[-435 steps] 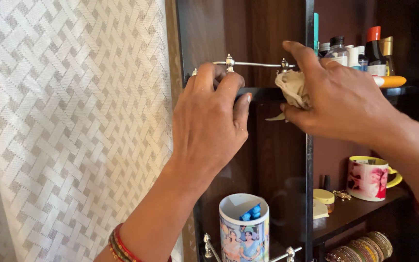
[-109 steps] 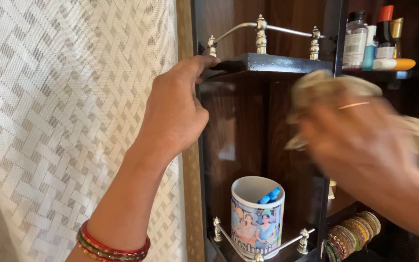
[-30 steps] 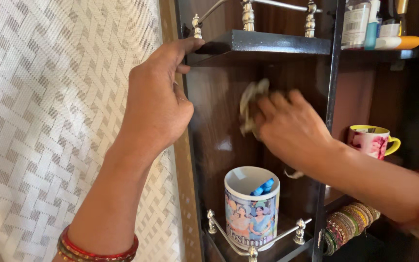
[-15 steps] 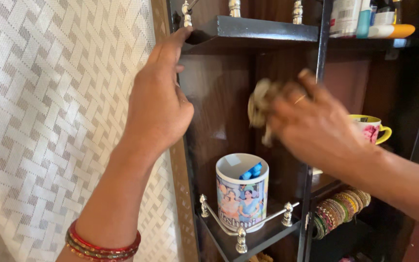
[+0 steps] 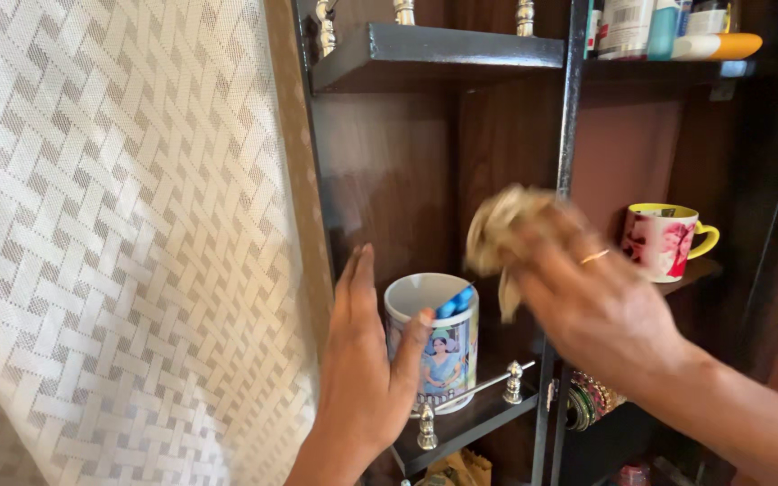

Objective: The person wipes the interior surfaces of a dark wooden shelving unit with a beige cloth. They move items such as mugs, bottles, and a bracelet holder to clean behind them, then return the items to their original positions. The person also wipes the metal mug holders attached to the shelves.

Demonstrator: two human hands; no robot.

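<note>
Between the upper shelf (image 5: 461,54) and the photo mug (image 5: 432,337) the dark niche stands open. The left hand (image 5: 366,369) touches the mug's side; the right hand (image 5: 587,297) with its cloth (image 5: 497,229) fills the niche's right. A low rail (image 5: 470,396) fences the lower shelf's edge.

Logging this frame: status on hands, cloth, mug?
Left hand open, thumb on white photo mug on dark shelf. Right hand shut on crumpled beige cloth, blurred, against dark back panel. Nothing between them.
</note>
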